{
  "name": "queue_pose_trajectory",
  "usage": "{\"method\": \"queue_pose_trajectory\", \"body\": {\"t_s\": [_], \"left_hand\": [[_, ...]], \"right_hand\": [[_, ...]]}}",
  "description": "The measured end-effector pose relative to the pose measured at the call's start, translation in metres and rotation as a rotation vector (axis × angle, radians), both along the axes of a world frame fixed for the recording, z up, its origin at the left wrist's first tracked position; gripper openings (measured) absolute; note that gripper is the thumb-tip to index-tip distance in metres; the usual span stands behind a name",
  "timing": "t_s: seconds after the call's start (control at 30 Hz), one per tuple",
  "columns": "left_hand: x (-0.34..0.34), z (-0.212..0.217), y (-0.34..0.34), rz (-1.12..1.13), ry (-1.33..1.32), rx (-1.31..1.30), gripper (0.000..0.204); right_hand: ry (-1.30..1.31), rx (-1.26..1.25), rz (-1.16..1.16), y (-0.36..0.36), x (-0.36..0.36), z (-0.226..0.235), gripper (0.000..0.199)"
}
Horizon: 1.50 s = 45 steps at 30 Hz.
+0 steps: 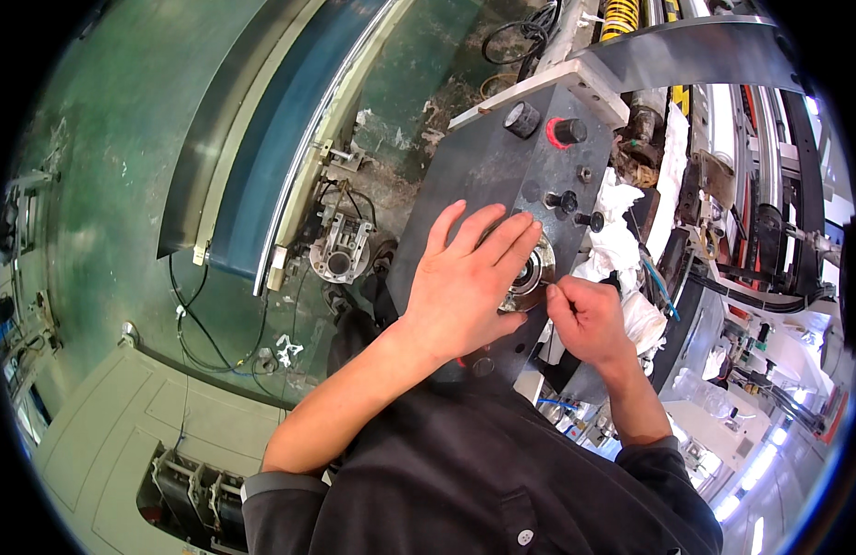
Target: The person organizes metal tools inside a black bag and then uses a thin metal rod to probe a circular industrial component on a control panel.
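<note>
My left hand point(470, 282) lies spread over the corner of a dark grey machine housing point(479, 157), fingers stretched out and the thumb apart. Its fingertips reach the rim of a round metal ring fitting point(532, 270), which looks like a bearing seat, and cover part of it. At the fitting's right edge is my right hand point(587, 319), thumb and forefinger pinched, other fingers curled in. Whatever it pinches is too small to name. Black knobs point(563, 201) and a red-collared black knob point(567, 132) stand on the housing beyond my hands.
White crumpled rags point(616, 227) lie just right of the housing. Rollers and frame parts point(724, 129) fill the far right. To the left runs a blue conveyor belt point(275, 129), with a metal clamp-like assembly point(338, 259) and cables point(201, 333) at floor level.
</note>
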<state>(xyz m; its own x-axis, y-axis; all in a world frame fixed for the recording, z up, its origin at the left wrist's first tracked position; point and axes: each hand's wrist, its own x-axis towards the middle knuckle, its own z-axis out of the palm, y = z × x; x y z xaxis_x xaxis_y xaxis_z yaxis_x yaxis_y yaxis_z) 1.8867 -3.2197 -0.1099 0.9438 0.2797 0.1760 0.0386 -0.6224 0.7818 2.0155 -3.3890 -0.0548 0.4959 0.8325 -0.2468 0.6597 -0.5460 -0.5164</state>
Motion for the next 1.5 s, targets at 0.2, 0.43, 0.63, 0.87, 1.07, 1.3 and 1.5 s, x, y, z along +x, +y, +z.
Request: {"method": "queue_pose_trajectory", "body": {"t_s": [0.2,0.43,0.63,0.87,1.07,1.3,1.5], "left_hand": [[0.001,-0.001,-0.001,0.019,-0.025,-0.015,0.086],[0.001,-0.005,-0.002,0.019,-0.052,0.012,0.087],[-0.002,-0.005,-0.007,0.052,-0.044,-0.011,0.088],[0.004,-0.006,-0.013,0.053,-0.049,0.019,0.083],[0.015,-0.001,-0.012,0.039,-0.026,0.091,0.075],[0.018,-0.006,-0.008,0.009,-0.154,0.1,0.067],[0.024,-0.009,0.0,-0.091,-0.181,0.028,0.062]], "right_hand": [[-0.307,-0.09,0.382,0.019,0.01,0.016,0.025],[-0.386,-0.285,0.794,0.036,0.038,0.03,0.021],[-0.386,-0.381,0.831,0.041,0.038,0.034,0.023],[-0.068,-0.422,0.511,0.03,0.027,0.033,0.028],[0.694,-0.387,-0.142,0.004,0.028,0.01,0.04],[1.064,-0.307,-0.455,-0.013,0.021,-0.004,0.048],[0.996,-0.444,-0.312,-0.004,0.035,0.001,0.05]]}}
